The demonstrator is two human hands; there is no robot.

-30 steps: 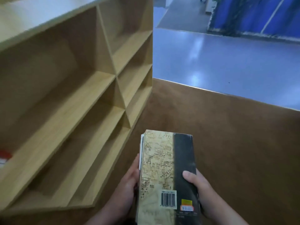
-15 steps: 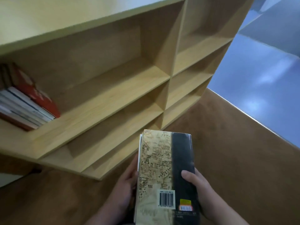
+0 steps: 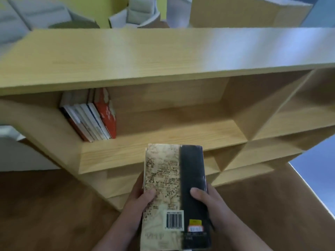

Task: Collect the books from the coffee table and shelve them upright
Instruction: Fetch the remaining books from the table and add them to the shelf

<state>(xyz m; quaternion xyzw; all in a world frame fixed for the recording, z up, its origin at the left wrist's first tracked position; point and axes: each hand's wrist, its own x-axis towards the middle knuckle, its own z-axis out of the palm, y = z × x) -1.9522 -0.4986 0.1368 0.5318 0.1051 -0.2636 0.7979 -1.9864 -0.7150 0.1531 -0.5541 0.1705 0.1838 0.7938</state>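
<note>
Both hands, left (image 3: 140, 201) and right (image 3: 212, 203), are gripping a map-covered book (image 3: 170, 192) at lower centre, before the wooden bookshelf (image 3: 163, 57); shelved books (image 3: 92, 116) are leaning at centre left.

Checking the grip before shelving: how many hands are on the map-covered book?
2. The left hand holds the left edge of the book, thumb on the map; the right hand holds the right edge, thumb on the black band. Their fingers are hidden beneath.
</note>
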